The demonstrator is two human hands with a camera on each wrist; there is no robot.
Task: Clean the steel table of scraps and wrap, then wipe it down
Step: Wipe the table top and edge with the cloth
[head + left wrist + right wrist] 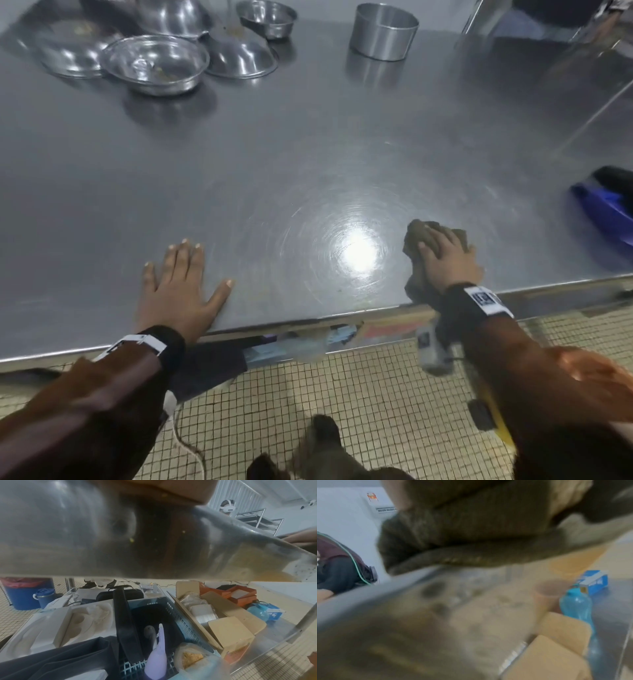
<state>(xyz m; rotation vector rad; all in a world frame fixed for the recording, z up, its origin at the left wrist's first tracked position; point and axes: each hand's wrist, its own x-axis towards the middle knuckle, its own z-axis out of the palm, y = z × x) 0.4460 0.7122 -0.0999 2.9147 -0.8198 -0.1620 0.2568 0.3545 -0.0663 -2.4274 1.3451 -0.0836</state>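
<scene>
The steel table [308, 154] fills the head view, with swirl marks and a bright light glare near its front edge. My left hand [181, 274] lies flat on the table near that edge, fingers spread and holding nothing. My right hand [445, 260] presses flat on a crumpled brown-grey cloth [419, 233] at the front right. Part of the cloth hangs over the table's edge. The cloth [471, 527] fills the top of the blurred right wrist view. The left wrist view looks along the table's front rim [240, 524].
Several steel bowls [154, 65] and a steel ring [383, 31] stand at the back. A blue object [606, 212] lies at the right edge. On the lower shelf sit a blue basket [175, 615], cardboard boxes [228, 631] and a blue bottle [576, 605]. Tiled floor lies below.
</scene>
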